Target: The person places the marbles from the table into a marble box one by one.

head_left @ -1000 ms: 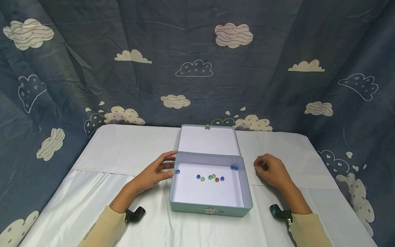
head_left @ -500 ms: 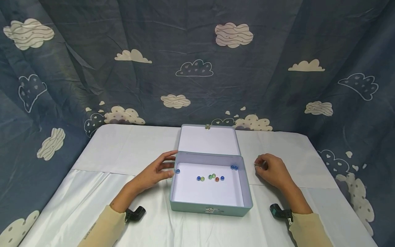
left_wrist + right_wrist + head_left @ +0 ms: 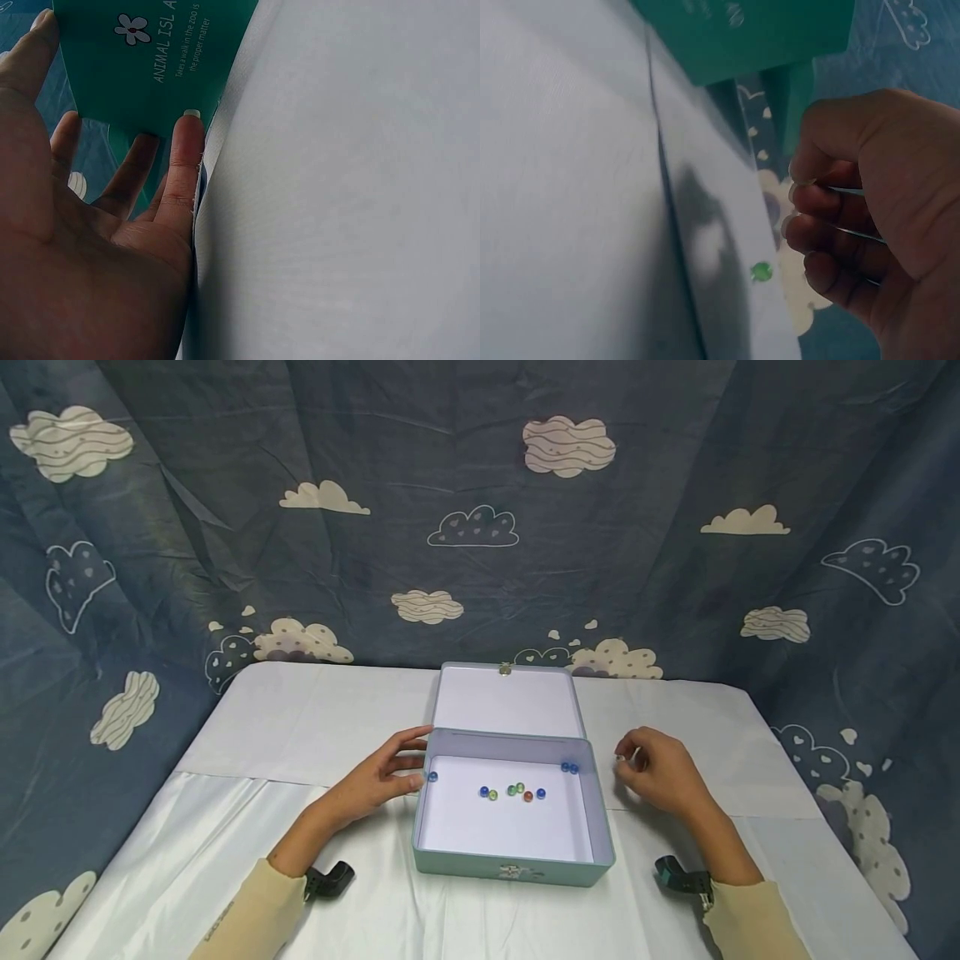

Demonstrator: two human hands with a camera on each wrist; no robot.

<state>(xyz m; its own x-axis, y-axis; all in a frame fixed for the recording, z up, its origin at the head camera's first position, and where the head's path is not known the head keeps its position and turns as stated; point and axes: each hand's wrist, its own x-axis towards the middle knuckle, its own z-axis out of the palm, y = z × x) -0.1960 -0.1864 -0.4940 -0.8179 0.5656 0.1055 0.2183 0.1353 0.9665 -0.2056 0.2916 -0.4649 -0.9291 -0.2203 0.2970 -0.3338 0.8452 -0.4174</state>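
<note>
My left hand [image 3: 375, 781] rests against the left side of an open green tin box [image 3: 513, 870]. Its spread fingers [image 3: 182, 161] touch the printed wall in the left wrist view. Several blue, green, yellowish and red glass marbles [image 3: 528, 796] lie apart or in small groups on the box's white floor. Beyond the right side of the box, my right hand [image 3: 660, 770] hovers over the cloth with bent fingers. Whether a small thing sits between its fingertips is hidden. A green marble [image 3: 761, 271] lies on the cloth near that hand in the right wrist view.
The box's lid [image 3: 506, 702] is folded back flat behind it. White cloth [image 3: 360, 910] covers the table. A dark blue curtain [image 3: 480, 568] with cloud prints hangs behind and at both sides. Each wrist carries a black camera [image 3: 330, 881].
My right hand has risen slightly and shifted a little toward the box. The left hand, the box and the marbles inside stay put.
</note>
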